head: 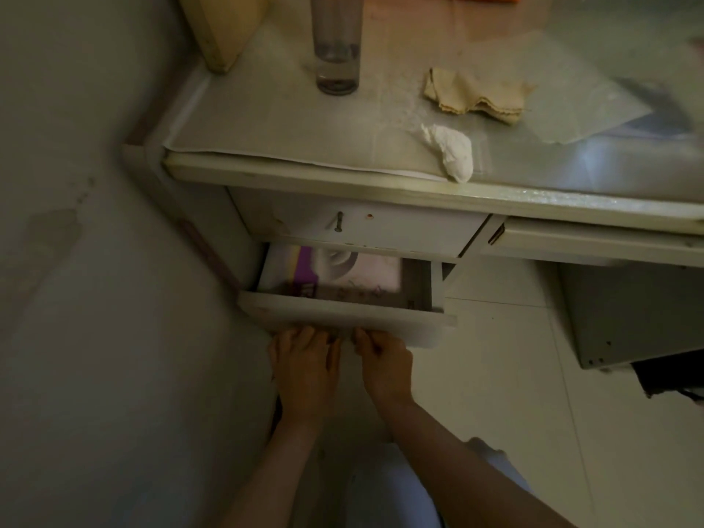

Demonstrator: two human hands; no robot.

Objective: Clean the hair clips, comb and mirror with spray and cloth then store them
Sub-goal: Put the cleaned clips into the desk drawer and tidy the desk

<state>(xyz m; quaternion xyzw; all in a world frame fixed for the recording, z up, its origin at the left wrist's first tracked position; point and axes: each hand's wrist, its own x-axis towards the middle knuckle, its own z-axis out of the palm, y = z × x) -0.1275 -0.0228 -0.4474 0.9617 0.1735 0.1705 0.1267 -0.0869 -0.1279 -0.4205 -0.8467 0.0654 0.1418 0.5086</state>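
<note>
The half-open drawer (343,318) holds a purple-and-white box (324,272), partly hidden. Both the left hand (304,360) and right hand (384,360) grasp its front edge; fingertips hidden.

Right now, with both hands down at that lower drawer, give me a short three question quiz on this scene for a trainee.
1. True or false: the lower white drawer of the desk is partly pulled out.
2. Which lies nearest the desk's front edge: A the tan folded cloth, B the crumpled white tissue, C the tall clear plastic tumbler?
3. Fill in: both the left hand and the right hand are at the drawer's ____ panel.

Key: 1 true. 2 B. 3 front.
</note>
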